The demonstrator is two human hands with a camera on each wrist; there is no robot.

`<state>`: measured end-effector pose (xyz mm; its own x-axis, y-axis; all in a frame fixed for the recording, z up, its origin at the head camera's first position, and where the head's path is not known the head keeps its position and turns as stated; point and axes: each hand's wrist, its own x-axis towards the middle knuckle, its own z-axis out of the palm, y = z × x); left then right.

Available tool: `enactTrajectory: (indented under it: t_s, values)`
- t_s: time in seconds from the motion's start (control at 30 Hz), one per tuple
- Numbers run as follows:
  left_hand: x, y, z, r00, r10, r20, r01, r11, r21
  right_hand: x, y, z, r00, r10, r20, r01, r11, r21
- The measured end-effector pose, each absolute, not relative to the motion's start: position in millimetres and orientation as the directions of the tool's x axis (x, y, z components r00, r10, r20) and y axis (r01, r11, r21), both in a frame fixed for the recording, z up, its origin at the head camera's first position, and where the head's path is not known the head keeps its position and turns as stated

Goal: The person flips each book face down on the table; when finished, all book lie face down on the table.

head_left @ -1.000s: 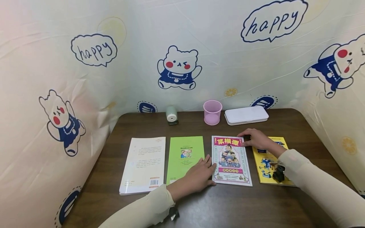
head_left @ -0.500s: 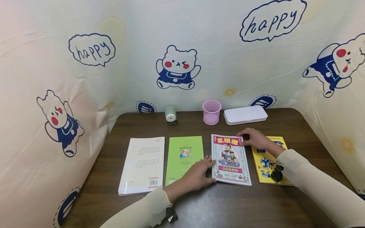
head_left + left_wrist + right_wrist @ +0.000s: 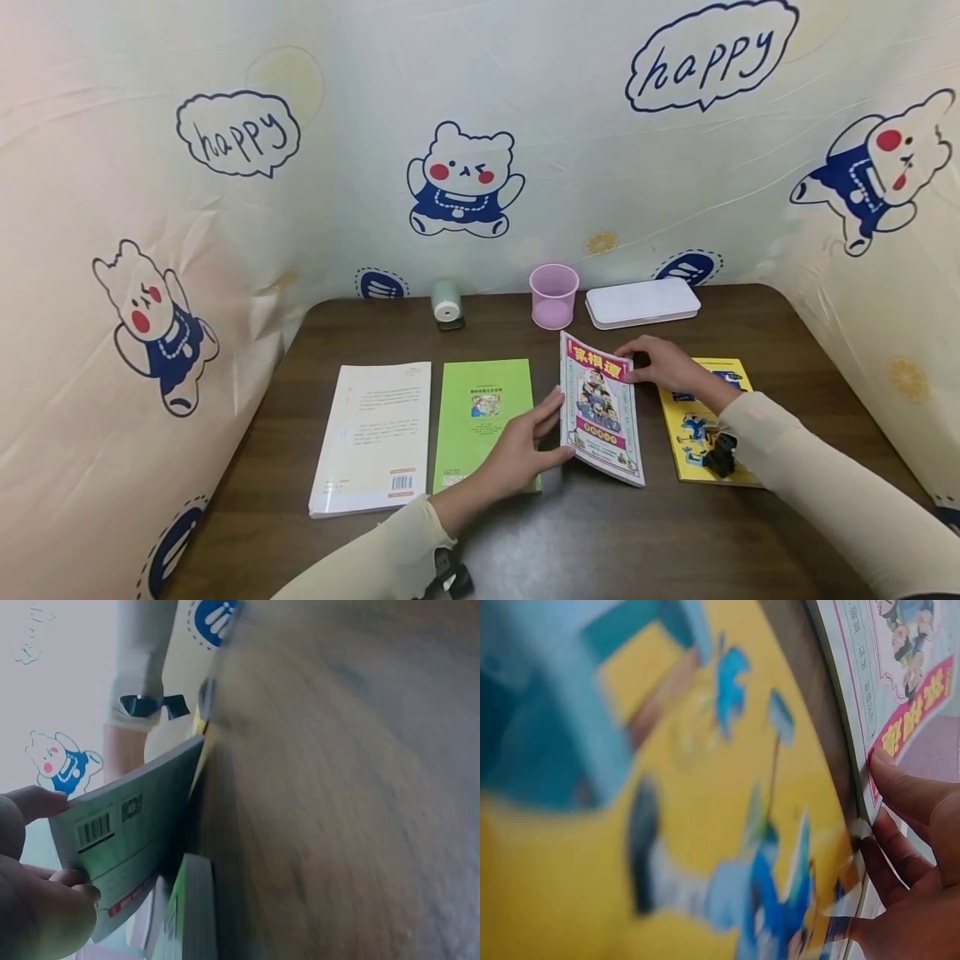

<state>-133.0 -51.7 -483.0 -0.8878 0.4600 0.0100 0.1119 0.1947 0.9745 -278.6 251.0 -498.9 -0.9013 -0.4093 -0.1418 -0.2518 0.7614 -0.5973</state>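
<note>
Head view showed the white book at the left, its print too small to read, then the green book, its lower right part hidden by your left hand, which pinched the pink-titled book by its left edge. That book stood tilted, left edge up off the table, and your right hand pinched its upper right edge, fingertips partly hidden behind. Your right sleeve covered part of the yellow book, blurred in the right wrist view.
</note>
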Motion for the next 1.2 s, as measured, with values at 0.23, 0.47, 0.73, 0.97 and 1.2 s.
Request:
enactTrajectory:
  t_s: [0.23,0.47,0.73,0.97,1.2]
  values:
    - [-129.0,-50.1,-476.5,-0.897,0.441,0.039,0.094,0.104,0.99,-279.8,238.2,-499.3,-0.896,-0.425,-0.125,-0.262,0.736,-0.625]
    - [-124.0,-50.5,-472.4,-0.894,0.431,0.121,0.17,0.077,0.982,-279.4,224.8,-496.4,-0.889,-0.449,-0.087,-0.284,0.691,-0.665]
    - [-118.0,-50.5,-463.7,-0.879,0.433,0.199,0.271,0.112,0.956,-274.1,201.9,-478.5,-0.866,-0.5,0.004,-0.324,0.555,-0.766]
    - [-115.1,-51.1,-458.2,-0.862,0.444,0.246,0.337,0.14,0.931,-270.2,184.6,-460.5,-0.868,-0.496,0.039,-0.298,0.456,-0.839]
    - [-110.3,-52.4,-448.7,-0.857,0.443,0.263,0.399,0.247,0.883,-271.1,173.5,-446.2,-0.879,-0.473,0.064,-0.254,0.348,-0.903]
